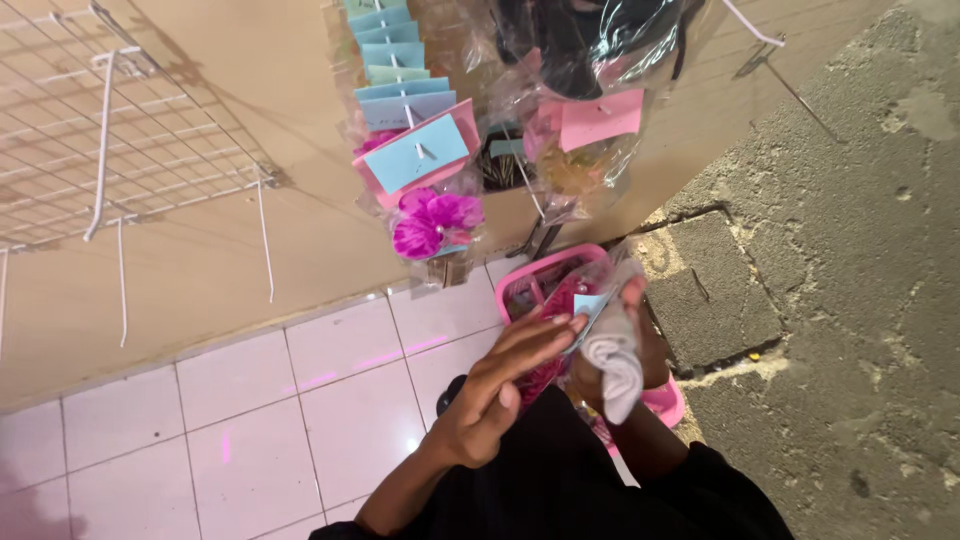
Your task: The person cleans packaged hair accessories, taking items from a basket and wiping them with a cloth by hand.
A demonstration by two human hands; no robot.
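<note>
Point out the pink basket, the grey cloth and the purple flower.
pink basket (540, 262): head view, on its upper rim.
grey cloth (615, 360): head view, on its hanging middle.
purple flower (435, 222): head view, on its petals.

open room is left over the white tiled floor (300, 400) to the left of the hands. passage upward is blocked by packaged flower clips (435, 215) hung on hooks, and the pink basket (545, 270) is crowded beneath the hands.
</note>
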